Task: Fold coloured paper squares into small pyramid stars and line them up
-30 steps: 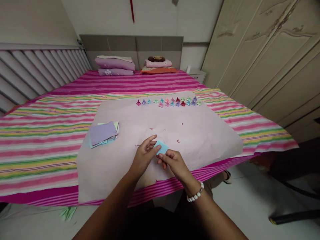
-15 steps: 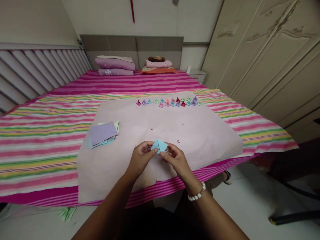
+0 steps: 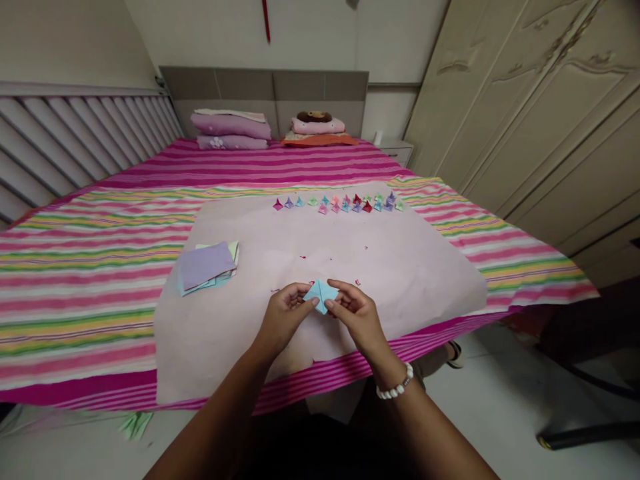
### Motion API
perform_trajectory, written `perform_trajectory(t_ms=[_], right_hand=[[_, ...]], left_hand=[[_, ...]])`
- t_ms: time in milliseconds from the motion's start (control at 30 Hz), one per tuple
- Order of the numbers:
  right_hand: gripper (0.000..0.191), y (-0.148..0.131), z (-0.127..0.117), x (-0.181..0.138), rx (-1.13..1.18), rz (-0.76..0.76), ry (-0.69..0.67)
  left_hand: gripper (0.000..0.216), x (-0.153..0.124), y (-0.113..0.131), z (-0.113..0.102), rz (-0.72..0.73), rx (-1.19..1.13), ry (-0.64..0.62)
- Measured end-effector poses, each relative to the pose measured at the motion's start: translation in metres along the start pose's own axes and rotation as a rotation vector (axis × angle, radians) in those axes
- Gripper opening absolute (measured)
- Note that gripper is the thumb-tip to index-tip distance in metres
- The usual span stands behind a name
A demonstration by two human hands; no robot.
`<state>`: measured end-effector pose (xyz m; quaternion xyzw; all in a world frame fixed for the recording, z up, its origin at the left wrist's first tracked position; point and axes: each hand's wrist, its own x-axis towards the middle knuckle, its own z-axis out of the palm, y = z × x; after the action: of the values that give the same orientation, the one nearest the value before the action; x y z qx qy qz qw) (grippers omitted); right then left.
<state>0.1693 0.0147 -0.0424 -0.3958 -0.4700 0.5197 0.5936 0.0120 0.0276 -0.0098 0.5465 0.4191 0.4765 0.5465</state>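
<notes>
A light blue piece of folded paper (image 3: 321,295), diamond-shaped with a crease line down its middle, is held just above the large pale sheet (image 3: 400,267). My left hand (image 3: 286,313) pinches its left corner, thumb on top and fingers behind. On the right side, my right hand (image 3: 354,312) grips it between thumb and fingers, with the index finger raised along the upper right edge. Parts of the fingers are hidden behind the paper. Farther back stand rows of small folded paper figures (image 3: 357,205) in several colours.
To the left lies a stack of coloured paper sheets (image 3: 207,267), purple on top. Tiny red scraps (image 3: 357,282) dot the pale sheet. Striped cloth (image 3: 75,280) covers the bed around it. Folded bedding (image 3: 230,130) rests by the headboard, and a wardrobe (image 3: 540,100) stands at right.
The blue paper has turned slightly and shifted a little right, now showing a more even diamond. My right index finger has lifted to its upper edge. Both hands keep hold.
</notes>
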Motion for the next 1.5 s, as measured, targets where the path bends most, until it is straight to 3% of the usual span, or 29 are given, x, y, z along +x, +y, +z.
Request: perform_trajectory(t_ms=[500,733,900,1000,1267,1367,1500], right_hand=[[0.014,-0.002,0.006,0.003,0.063,0.109,0.041],[0.008,-0.004,0.006,0.002,0.134,0.119,0.047],[0.009,-0.003,0.006,0.002,0.149,0.147,0.048],[0.008,-0.002,0.006,0.001,0.121,0.133,0.037],[0.015,-0.003,0.004,-0.001,0.132,0.069,-0.030],[0.013,-0.002,0.004,0.000,0.068,0.070,0.021],[0.018,0.002,0.005,0.002,0.046,0.082,0.065]], left_hand=[[0.022,-0.002,-0.002,-0.001,-0.065,-0.003,0.019],[0.016,-0.001,-0.015,-0.004,-0.072,-0.155,-0.072],[0.020,-0.001,-0.011,-0.001,-0.118,-0.245,-0.071],[0.028,-0.002,-0.006,0.001,-0.126,-0.160,-0.032],[0.020,-0.003,0.001,0.001,-0.130,-0.016,0.009],[0.027,-0.003,-0.002,0.003,-0.113,-0.031,0.036],[0.054,-0.002,-0.008,0.005,-0.093,-0.108,0.092]])
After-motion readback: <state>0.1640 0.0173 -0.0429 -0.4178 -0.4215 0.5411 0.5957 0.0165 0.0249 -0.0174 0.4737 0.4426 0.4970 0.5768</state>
